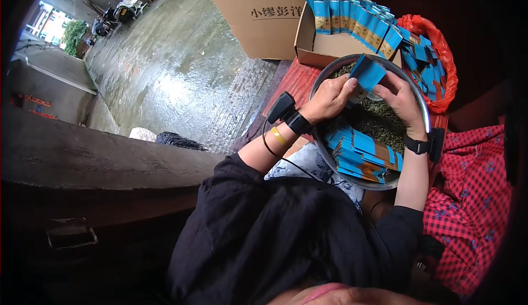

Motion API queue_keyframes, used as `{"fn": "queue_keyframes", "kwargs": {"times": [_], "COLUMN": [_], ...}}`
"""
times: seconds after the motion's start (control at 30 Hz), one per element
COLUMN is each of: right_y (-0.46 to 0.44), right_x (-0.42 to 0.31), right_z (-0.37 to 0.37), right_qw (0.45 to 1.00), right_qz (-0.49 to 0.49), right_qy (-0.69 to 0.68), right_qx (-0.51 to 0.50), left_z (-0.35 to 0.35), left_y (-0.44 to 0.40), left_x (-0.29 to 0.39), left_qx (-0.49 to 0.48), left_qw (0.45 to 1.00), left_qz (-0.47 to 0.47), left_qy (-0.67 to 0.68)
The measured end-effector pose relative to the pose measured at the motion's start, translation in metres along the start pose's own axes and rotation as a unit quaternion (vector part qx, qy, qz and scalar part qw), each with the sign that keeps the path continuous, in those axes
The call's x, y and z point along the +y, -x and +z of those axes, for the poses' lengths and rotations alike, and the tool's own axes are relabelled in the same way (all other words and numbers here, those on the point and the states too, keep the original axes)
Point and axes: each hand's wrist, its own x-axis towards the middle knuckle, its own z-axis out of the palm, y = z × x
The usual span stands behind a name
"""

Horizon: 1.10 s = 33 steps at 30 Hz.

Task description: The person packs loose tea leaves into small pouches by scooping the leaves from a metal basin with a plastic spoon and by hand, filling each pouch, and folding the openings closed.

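Over a metal basin (425, 114) of dried green tea leaves (388, 131), both hands hold a small blue packet (369, 74). My left hand (331, 97) grips its left side between thumb and fingers. On its right edge, the bent fingers of my right hand (403, 100) close in with the thumb. Something clear and shiny shows just below the packet, too small to make out. A pile of blue and gold packets (363, 154) lies inside the basin, on the side nearest my body.
Behind the basin, an open cardboard box (335, 45) holds several upright blue packets (352, 16). A red plastic bag (452, 77) with more blue packets stands to its right. A large carton (258, 8) stands behind. Red checked cloth (467, 206) hangs at right; a ledge (110, 151) runs along the left.
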Motion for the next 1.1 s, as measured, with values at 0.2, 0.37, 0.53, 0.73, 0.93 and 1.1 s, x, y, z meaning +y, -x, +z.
{"fn": "queue_keyframes", "kwargs": {"times": [0.2, 0.37, 0.53, 0.73, 0.93, 1.1], "right_y": [-0.005, -0.005, -0.003, -0.005, -0.013, -0.014], "right_x": [0.012, 0.005, 0.002, 0.013, 0.029, 0.029], "right_z": [0.012, 0.019, 0.023, 0.031, 0.007, -0.001], "right_qw": [0.999, 0.997, 0.986, 0.974, 0.986, 0.973], "right_qz": [0.008, -0.021, -0.039, -0.104, -0.095, -0.085], "right_qy": [0.037, 0.073, 0.157, 0.165, -0.002, 0.059], "right_qx": [0.015, 0.017, 0.043, 0.112, 0.137, 0.208], "left_z": [-0.001, -0.002, -0.004, -0.005, -0.004, -0.003], "left_y": [0.000, 0.000, 0.001, -0.001, 0.001, -0.001], "left_x": [0.008, -0.004, -0.001, 0.004, 0.000, -0.001], "left_qx": [-0.004, 0.014, 0.011, 0.010, 0.062, 0.046], "left_qw": [0.999, 0.998, 0.998, 0.999, 0.998, 0.998], "left_qz": [-0.030, -0.008, -0.038, -0.039, -0.030, -0.030], "left_qy": [-0.043, -0.060, -0.047, -0.033, -0.008, -0.021]}}
